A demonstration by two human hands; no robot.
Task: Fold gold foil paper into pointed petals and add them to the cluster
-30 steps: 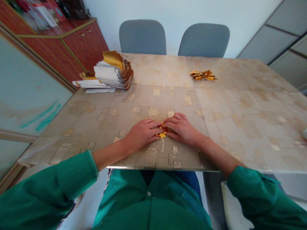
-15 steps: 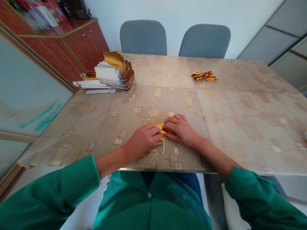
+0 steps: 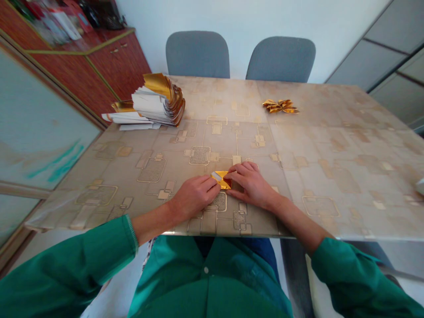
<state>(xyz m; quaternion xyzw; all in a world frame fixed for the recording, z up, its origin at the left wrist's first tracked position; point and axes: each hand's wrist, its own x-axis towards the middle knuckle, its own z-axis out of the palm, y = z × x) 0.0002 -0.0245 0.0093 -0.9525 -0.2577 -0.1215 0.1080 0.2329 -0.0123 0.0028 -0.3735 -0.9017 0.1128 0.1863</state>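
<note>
A small folded sheet of gold foil paper [image 3: 221,180] lies on the patterned tablecloth near the front edge, between my hands. A pale strip shows at its upper left. My left hand [image 3: 198,193] pinches its left end with closed fingers. At the opposite end, my right hand [image 3: 247,183] has thumb and fingers closed on the paper, covering its right corner. Farther back, a stack of gold and white paper sheets [image 3: 150,106] sits at the far left. Several folded gold paper pieces [image 3: 281,106] lie together at the far right.
The table [image 3: 331,163] is covered with a glossy patterned cloth. Two grey chairs [image 3: 198,55] stand behind it, against the wall. A reddish wooden cabinet [image 3: 115,66] holding various items stands at the back left. A white object [image 3: 420,186] shows at the right edge.
My left fingers have drawn back leftward from over the paper, so more of its gold face and a pale strip show. My right hand stays at its right end.
</note>
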